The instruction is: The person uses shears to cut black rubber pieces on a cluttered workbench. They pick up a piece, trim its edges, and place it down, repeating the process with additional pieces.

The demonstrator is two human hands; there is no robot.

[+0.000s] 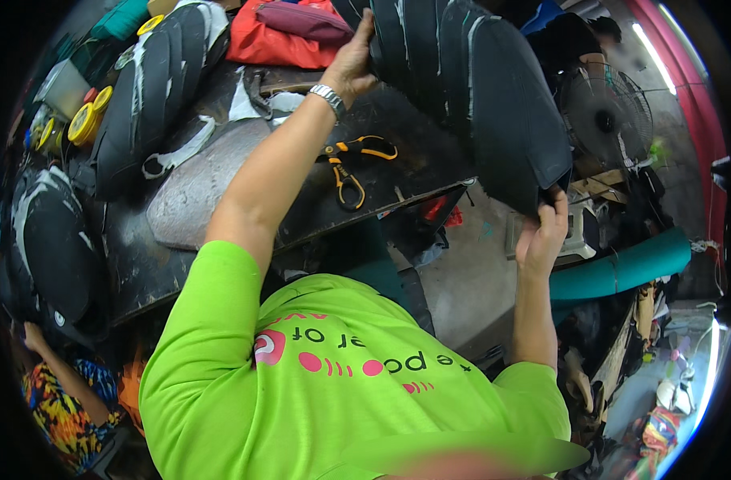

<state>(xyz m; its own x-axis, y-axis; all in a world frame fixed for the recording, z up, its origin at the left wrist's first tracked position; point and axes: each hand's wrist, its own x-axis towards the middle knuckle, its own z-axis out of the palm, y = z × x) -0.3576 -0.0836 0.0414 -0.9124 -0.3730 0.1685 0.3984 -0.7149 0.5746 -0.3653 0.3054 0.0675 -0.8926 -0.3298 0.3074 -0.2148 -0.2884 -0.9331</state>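
Observation:
A stack of curved black molded panels (513, 104) with pale edges is held up above the far right side of the table. On the stack's left edge, my left hand (353, 68) is closed, its fingers partly hidden behind the panels. My right hand (544, 228) pinches the lower right corner of the nearest panel, past the table's edge. Scissors with orange-and-black handles (353, 164) lie on the table beside my left forearm, which hides part of the blades. A grey flat shaped piece (201, 192) rests under that same arm.
More nested black panels (153, 88) stand on the dark table (141, 276), near yellow-lidded tubs (85, 124) and a red bag (277, 36). At right are a fan (605, 116) and a green roll (621, 268). Another person's arm (65, 372) shows at lower left by a black shell (53, 248).

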